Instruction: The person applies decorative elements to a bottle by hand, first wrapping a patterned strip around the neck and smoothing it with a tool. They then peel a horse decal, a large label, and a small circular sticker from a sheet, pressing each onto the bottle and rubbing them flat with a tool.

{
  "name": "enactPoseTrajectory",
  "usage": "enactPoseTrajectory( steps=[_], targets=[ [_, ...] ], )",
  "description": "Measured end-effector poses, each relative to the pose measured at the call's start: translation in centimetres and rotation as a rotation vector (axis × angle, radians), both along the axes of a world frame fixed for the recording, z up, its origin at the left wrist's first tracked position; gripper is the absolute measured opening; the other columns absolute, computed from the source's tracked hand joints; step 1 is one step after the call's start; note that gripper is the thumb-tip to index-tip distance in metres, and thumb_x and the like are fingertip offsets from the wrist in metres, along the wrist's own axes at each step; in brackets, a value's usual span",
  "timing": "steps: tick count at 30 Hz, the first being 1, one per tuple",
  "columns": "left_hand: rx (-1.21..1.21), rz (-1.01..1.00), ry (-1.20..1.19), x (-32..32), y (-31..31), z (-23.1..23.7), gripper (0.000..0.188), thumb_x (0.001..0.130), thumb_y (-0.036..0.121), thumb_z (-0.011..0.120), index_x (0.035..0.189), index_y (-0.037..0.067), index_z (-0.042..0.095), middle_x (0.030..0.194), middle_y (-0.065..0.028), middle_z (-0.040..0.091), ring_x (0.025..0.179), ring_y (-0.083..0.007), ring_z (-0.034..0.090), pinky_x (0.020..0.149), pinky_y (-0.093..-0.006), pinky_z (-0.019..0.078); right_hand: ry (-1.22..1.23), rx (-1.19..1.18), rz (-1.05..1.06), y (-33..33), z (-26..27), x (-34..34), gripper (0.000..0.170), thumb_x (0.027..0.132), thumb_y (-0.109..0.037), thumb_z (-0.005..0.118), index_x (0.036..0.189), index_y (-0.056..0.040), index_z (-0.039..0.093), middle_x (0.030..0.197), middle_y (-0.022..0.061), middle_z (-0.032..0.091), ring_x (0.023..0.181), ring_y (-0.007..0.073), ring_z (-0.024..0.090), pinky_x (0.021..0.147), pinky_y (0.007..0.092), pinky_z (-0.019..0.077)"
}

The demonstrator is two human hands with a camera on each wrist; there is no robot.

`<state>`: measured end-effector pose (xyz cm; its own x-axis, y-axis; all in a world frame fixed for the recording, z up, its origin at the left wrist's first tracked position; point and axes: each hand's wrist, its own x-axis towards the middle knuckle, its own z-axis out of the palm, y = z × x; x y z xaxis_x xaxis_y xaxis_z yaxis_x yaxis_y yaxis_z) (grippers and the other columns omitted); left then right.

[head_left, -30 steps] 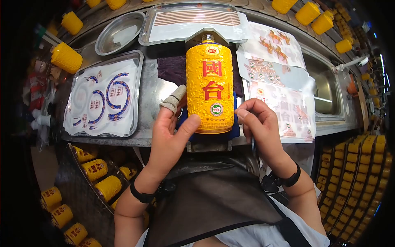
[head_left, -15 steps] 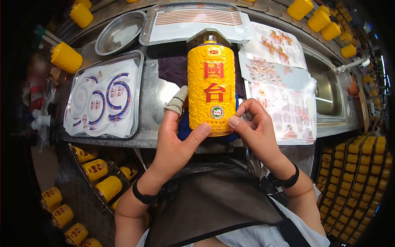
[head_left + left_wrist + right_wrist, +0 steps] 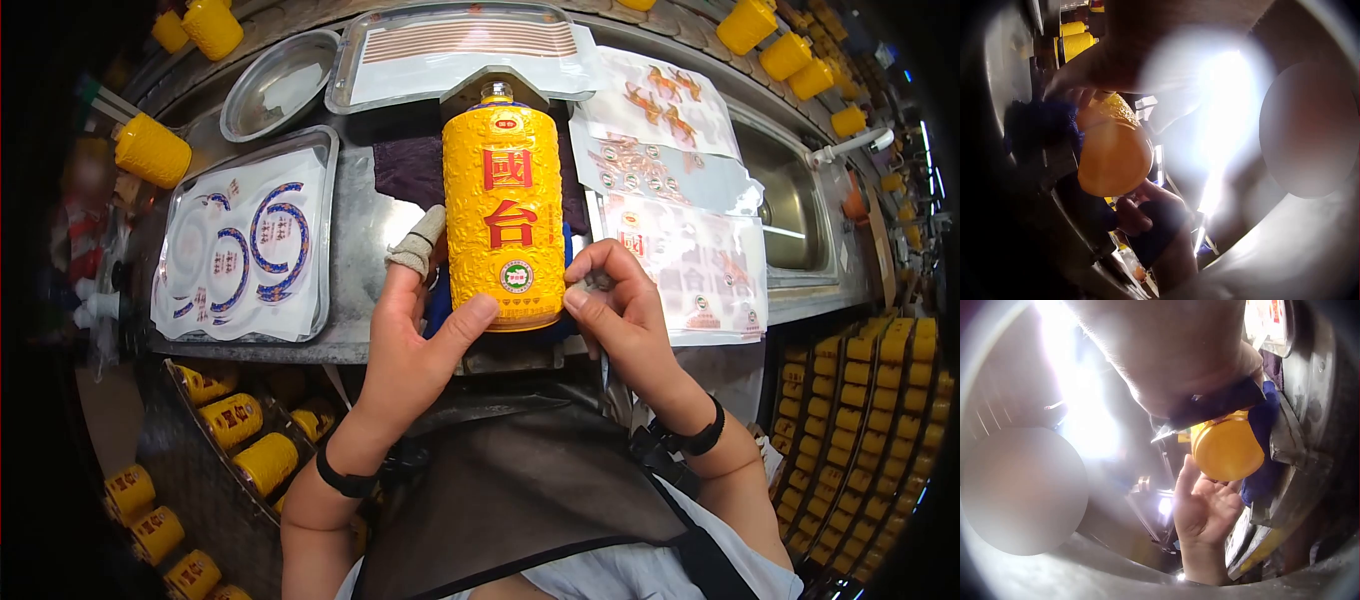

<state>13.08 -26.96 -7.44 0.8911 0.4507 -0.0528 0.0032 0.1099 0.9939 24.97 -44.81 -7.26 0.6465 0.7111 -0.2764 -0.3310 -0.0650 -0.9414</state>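
A yellow embossed bottle (image 3: 502,215) with red characters lies face up on a blue cloth. My left hand (image 3: 412,335) grips its lower left side, thumb on the front, a cloth cover on one finger. At the lower right edge is my right hand (image 3: 630,318), thumb and forefinger close together. A dark flat piece (image 3: 1159,232) shows in that hand in the left wrist view; the right wrist view also shows the dark piece (image 3: 1216,407). The bottle's round base (image 3: 1229,452) faces that camera, with the left palm (image 3: 1205,515) beside it. The right fingertips' exact contact is unclear.
Printed sheets lie in a left tray (image 3: 325,220) and a back tray (image 3: 335,85). A round metal bowl (image 3: 232,112) sits at the back left. More sheets (image 3: 690,270) lie right, beside a sink (image 3: 800,225). Yellow bottles (image 3: 152,150) stand around.
The right thumb and forefinger have come in to the bottle's lower right edge since the earliest frame. The left hand keeps its grip. The whole head view has shifted slightly.
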Motion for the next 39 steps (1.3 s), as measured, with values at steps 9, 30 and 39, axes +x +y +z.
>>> enactPoseTrajectory(
  steps=[9,30,39],
  targets=[
    [0.196,0.077,0.009,1.1,-0.8,-0.4,0.074,0.086,0.018,0.074,0.143,-0.011,0.035,0.136,-0.0203,0.050,0.129,-0.0246,0.047,0.110,-0.0366,0.0349,-0.028,-0.035,-0.008,0.2,0.2,-0.2,0.019,0.090,-0.005,0.063,0.104,-0.0046,0.050,0.095,-0.0020,0.048,0.066,-0.0023,0.042,0.060,0.0145,0.0360],
    [0.154,0.081,-0.036,1.0,-0.6,-0.8,0.074,0.087,0.019,0.073,0.143,-0.012,0.034,0.138,-0.0216,0.049,0.129,-0.0249,0.047,0.109,-0.0364,0.0353,-0.117,-0.034,-0.038,0.8,0.0,-0.6,0.028,0.087,-0.014,0.074,0.097,-0.0064,0.049,0.083,-0.0054,0.047,0.062,-0.0035,0.039,0.053,0.0140,0.0318],
    [0.127,0.111,-0.016,1.5,-1.0,-0.6,0.074,0.087,0.020,0.073,0.141,-0.012,0.035,0.136,-0.0217,0.050,0.127,-0.0247,0.049,0.107,-0.0358,0.0376,-0.195,0.005,-0.061,1.0,-1.2,-0.7,0.031,0.085,-0.016,0.076,0.096,-0.0067,0.049,0.083,-0.0054,0.046,0.062,-0.0031,0.039,0.052,0.0141,0.0320]
  ],
)
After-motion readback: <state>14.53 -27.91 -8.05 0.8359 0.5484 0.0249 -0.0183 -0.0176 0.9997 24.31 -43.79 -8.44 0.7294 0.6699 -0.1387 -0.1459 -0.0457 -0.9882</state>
